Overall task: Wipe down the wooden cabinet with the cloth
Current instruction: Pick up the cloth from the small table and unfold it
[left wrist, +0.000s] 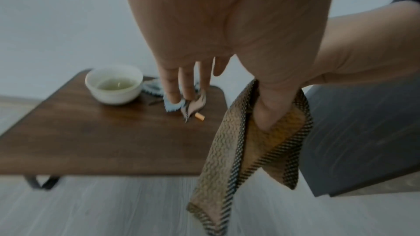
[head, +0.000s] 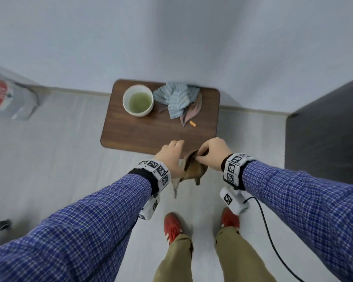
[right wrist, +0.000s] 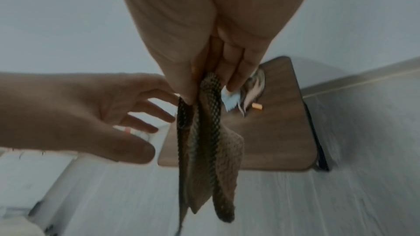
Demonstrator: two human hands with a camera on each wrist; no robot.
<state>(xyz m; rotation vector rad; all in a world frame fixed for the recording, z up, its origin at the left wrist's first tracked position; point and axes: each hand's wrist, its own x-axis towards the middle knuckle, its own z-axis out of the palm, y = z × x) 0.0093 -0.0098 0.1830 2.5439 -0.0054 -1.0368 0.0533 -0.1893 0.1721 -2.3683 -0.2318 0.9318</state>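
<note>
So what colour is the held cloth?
Tan cloth with a dark checked border, clearest in the left wrist view.

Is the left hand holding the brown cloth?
No, the left hand is open with spread fingers beside the brown cloth, which hangs pinched in the right hand.

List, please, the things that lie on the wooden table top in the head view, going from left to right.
White bowl of greenish liquid → heap of blue and pink cloths → small orange stub, a little nearer to the person than the heap.
</note>
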